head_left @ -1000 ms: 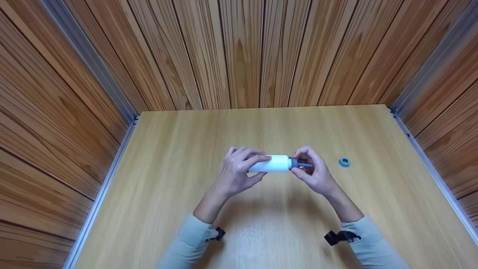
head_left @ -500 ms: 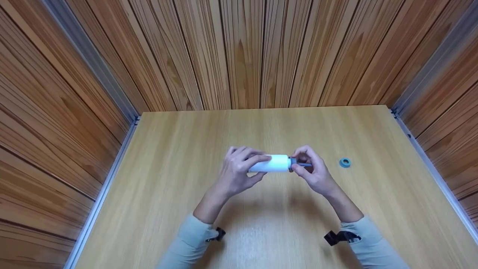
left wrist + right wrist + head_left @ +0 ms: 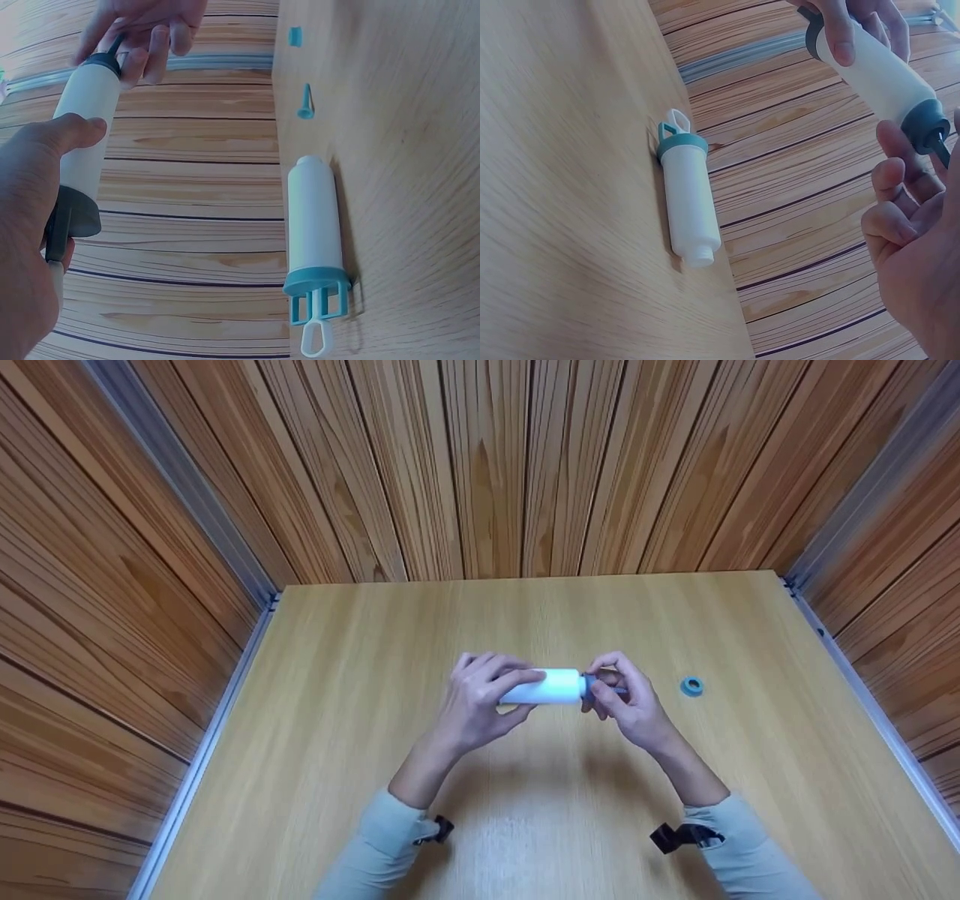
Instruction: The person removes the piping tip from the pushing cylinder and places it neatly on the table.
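A white icing syringe (image 3: 559,687) with dark blue-grey ends is held level above the table. My left hand (image 3: 484,694) grips its barrel, thumb below and fingers above. At its right end, my right hand (image 3: 637,712) pinches the dark nozzle collar (image 3: 588,688) between thumb and fingers; the thin nozzle is mostly hidden behind the thumb. In the left wrist view, a dark flange (image 3: 77,212) shows at the syringe's rear end. A second white syringe (image 3: 313,217) with a teal collar and white loop handle lies on the table, hidden in the head view.
A teal ring (image 3: 691,686) lies on the wooden table (image 3: 360,660), right of my right hand. The left wrist view also has a small teal nozzle (image 3: 306,109) on the table. Wood-plank walls (image 3: 495,472) and metal rails (image 3: 202,735) border the tabletop.
My right thumb has moved up over the nozzle collar and the fingers below have shifted, so less of the nozzle shows. The left hand and the barrel have hardly moved.
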A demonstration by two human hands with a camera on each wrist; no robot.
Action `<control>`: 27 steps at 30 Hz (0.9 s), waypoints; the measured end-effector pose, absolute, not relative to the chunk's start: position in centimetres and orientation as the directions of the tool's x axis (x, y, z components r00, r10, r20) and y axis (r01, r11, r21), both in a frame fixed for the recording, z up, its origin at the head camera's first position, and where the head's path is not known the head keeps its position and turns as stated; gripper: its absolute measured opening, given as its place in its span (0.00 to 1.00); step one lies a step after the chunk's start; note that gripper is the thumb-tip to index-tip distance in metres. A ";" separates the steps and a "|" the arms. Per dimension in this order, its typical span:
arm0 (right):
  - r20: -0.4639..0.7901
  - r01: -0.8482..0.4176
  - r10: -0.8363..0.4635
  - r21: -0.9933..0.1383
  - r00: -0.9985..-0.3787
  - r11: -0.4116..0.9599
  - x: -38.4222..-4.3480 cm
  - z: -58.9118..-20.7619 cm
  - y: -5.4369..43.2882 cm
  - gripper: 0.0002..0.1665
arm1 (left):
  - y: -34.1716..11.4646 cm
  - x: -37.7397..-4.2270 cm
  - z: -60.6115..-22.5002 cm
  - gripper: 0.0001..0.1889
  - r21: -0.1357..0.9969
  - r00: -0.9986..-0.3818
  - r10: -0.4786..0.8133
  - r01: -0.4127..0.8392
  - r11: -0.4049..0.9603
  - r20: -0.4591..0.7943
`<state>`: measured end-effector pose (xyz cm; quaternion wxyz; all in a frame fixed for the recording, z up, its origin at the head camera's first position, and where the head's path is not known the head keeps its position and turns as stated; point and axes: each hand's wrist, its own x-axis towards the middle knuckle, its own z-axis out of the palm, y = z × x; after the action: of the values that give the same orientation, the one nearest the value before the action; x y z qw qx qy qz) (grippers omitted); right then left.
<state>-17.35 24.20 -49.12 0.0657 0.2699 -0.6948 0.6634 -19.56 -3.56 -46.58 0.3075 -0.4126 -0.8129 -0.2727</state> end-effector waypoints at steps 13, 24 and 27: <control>0.491 -0.511 -0.272 -0.859 -0.828 0.006 -17.3 -49.2 24.1 0.15 | -3.7 -19.5 -46.5 0.22 0.201 -0.476 0.503 0.840 0.505 0.721; 0.467 -0.474 -0.250 -0.880 -0.848 -0.035 -17.2 -49.3 23.8 0.10 | -3.7 -19.5 -46.3 0.22 0.202 -0.469 0.487 0.840 0.503 0.737; 0.484 -0.484 -0.242 -0.873 -0.841 -0.061 -17.3 -49.4 23.8 0.14 | -3.6 -19.4 -46.3 0.21 0.206 -0.472 0.488 0.840 0.503 0.734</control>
<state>-17.25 23.84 -49.42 0.0895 0.2672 -0.6793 0.6776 -19.45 -3.58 -46.33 0.3097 -0.4099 -0.8096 -0.2839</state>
